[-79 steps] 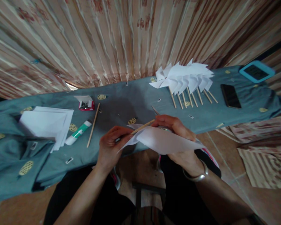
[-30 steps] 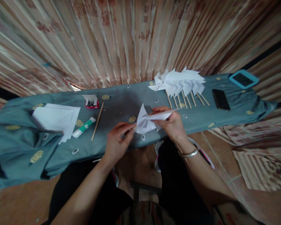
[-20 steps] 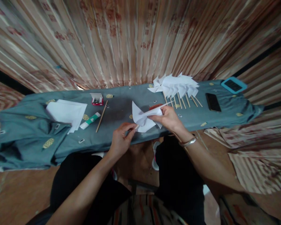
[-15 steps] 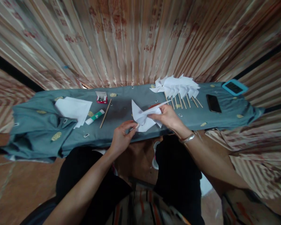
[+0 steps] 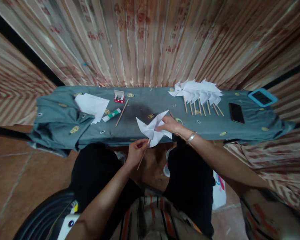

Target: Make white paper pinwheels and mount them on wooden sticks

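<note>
A white paper pinwheel (image 5: 153, 130) is held over the front edge of the cloth-covered table (image 5: 135, 130), its blades facing up. My left hand (image 5: 137, 151) pinches the thin wooden stick (image 5: 142, 160) just below the blades, and the stick's lower end points down toward my lap. My right hand (image 5: 171, 125) has its fingers closed on the pinwheel's right-hand blades near the centre. Beyond my right hand lies a row of overlapping white pinwheels (image 5: 200, 91), their sticks pointing toward me.
Left on the table are white paper sheets (image 5: 91, 105), a green-and-white glue stick (image 5: 111, 115), a loose stick (image 5: 122, 112) and a small open red box (image 5: 119, 96) of metal pins. A black phone (image 5: 236, 112) and a blue-framed device (image 5: 263, 97) lie at the right.
The pinwheel has turned to show its blades face up, and its stick has come into view below my left hand. My right hand has shifted closer to the centre. The camera view has moved left.
</note>
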Tool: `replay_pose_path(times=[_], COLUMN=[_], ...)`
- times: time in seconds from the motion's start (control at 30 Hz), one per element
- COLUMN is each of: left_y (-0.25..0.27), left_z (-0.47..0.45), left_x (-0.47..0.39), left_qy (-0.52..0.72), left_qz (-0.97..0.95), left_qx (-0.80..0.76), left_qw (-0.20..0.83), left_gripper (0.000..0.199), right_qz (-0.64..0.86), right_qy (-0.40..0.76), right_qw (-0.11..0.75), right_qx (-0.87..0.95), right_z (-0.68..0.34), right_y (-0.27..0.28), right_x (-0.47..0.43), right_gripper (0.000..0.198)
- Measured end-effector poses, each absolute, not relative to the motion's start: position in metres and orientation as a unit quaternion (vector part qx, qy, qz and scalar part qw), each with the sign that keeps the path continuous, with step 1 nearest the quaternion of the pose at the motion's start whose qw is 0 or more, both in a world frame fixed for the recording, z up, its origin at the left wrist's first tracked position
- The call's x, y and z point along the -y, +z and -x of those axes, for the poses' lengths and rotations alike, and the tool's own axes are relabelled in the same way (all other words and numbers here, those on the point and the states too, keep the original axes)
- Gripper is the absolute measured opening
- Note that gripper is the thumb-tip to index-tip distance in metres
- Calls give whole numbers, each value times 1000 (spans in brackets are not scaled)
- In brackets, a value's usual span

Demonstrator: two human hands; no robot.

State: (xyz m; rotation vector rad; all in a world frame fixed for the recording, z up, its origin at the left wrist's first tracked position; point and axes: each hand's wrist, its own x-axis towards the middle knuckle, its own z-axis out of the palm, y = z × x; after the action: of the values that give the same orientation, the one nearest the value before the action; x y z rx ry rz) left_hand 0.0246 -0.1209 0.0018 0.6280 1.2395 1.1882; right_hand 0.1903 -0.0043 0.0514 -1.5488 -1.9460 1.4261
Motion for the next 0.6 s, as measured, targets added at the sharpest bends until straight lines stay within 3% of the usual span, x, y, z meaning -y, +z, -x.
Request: replay_pose_path(times=[0.13, 0.6], left_y=[-7, -31], left_z=[-28, -32], left_x=[121, 113], left_qy=[535, 535], left_qz=[-218, -166], left_qx=[-541, -544], left_qw=[611, 626], left_gripper=[24, 26], right_qz=[528, 497], right_qy=[405, 308], right_qw=[38, -94], right_qx=[745, 806], right_z=[-178, -159], right_y=[45, 41], right_x=[-14, -40], right_gripper=[27, 34])
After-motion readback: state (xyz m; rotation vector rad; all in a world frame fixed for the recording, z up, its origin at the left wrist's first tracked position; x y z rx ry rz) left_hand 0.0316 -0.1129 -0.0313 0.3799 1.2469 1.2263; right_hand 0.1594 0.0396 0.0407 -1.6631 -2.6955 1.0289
